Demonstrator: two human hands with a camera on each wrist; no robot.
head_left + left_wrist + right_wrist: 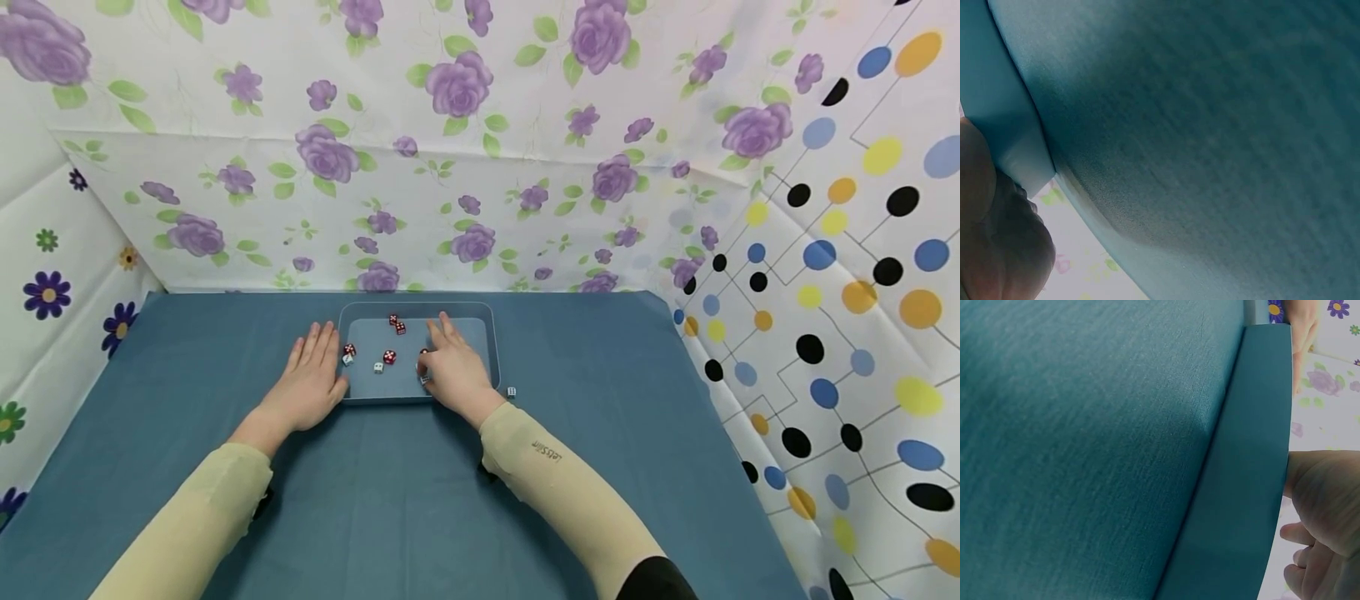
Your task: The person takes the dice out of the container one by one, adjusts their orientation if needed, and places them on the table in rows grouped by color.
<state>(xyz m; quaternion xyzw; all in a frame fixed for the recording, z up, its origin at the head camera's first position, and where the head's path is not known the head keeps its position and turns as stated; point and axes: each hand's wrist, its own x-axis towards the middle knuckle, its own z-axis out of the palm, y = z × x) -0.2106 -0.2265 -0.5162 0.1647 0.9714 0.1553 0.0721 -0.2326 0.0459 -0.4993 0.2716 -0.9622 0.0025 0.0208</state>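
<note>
A shallow blue-grey tray lies on the table with several small dice in it. My left hand, fingers straight, rests at the tray's left edge, close to a red die and a white die. Over the right part of the tray, my right hand curls thumb and index finger together at a white die; its other fingers point forward. Fingers partly cover the dice there. A red die and a white die lie mid-tray, with two red dice farther back.
Outside the tray, a white die lies on the blue tablecloth at the right. Floral sheeting stands behind the table, and dotted sheeting borders its right side. The wrist views show mostly cloth and the tray's outer wall.
</note>
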